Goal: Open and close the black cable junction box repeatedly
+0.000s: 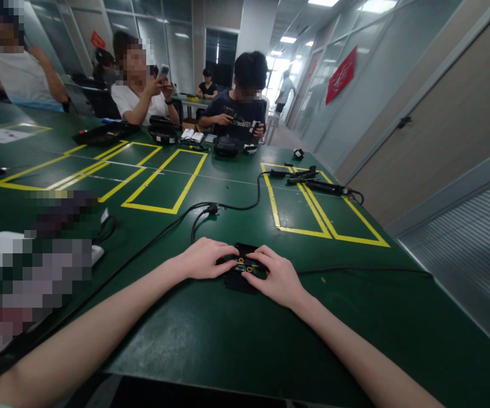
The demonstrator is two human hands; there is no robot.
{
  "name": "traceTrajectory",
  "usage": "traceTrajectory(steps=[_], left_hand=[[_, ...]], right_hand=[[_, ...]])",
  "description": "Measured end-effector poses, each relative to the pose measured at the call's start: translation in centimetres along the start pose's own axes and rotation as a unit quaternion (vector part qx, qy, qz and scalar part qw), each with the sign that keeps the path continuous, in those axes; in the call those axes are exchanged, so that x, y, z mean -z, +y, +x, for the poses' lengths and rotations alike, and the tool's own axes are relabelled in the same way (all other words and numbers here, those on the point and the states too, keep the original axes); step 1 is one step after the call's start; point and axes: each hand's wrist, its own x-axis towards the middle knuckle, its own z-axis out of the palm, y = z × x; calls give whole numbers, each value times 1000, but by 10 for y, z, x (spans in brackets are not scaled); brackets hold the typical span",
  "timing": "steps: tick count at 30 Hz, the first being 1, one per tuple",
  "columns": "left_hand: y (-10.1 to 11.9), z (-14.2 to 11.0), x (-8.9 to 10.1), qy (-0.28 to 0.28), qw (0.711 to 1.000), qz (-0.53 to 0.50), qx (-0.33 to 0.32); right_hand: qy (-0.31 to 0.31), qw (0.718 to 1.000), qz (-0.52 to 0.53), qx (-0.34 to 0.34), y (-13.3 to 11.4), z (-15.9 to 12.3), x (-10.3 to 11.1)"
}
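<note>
A small opened black case [241,285] lies flat on the green table in front of me. Across its middle sits a circuit board [245,265] with yellow ring-shaped parts and what look like coloured wires. My left hand [209,258] grips the board's left end between thumb and fingers. From the other side, my right hand [276,275] closes its thumb and fingers on the right end. Fingertips cover part of the board, so its edges are partly hidden. Behind my left hand, a power plug [213,209] rests on the table with its black cord.
A long black cable [160,231] crosses the table on the left; another cable [367,268] runs right. Black tools [321,184] lie on yellow-taped rectangles at the right. Across the table, a person [238,107] handles dark objects and another [143,90] holds a phone.
</note>
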Motion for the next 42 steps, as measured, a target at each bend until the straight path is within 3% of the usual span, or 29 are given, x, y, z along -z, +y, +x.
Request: traceTrajectory(steps=[10,16,21,28,35,42], left_hand=[[-5,0,-2,27,997,42,56],[-7,2,6,37,995,66,66],[-6,1,10,47,996,71,41],[2,1,12,17,997,61,38],[4,0,6,-11,998,40,46],[6,1,7,-9,999,19,49]], right_hand=[[30,998,53,-23,10,4,4],[50,994,90,-35,24,9,26],[-26,996,87,-23,33,8,45],[-73,991,114,-26,23,5,57],[-151,980,123,-44,27,4,46],[-174,977,123,-30,25,3,44]])
